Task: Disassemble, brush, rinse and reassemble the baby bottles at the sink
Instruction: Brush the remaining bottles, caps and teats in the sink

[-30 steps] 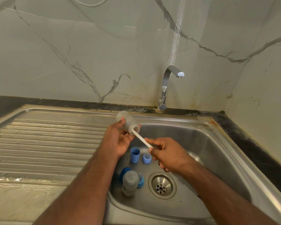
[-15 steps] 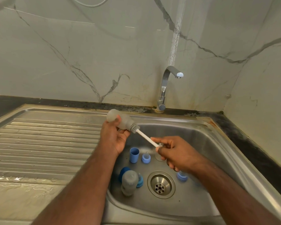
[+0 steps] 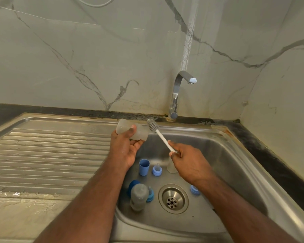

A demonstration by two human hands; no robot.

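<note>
left hand [image 3: 125, 148] curled round clear bottle body [image 3: 132, 131] over sink's [image 3: 235, 155] back-left edge, right hand [image 3: 188, 161] pinching white-handled bottle brush [image 3: 161, 135], grey bristles clear of bottle mouth. down in basin: blue cap [image 3: 144, 167], blue nipple rings [image 3: 157, 170], second bottle [image 3: 138, 196] lying beside drain [image 3: 173, 199], tap [image 3: 181, 92] behind. no readable writing anywhere.
</note>
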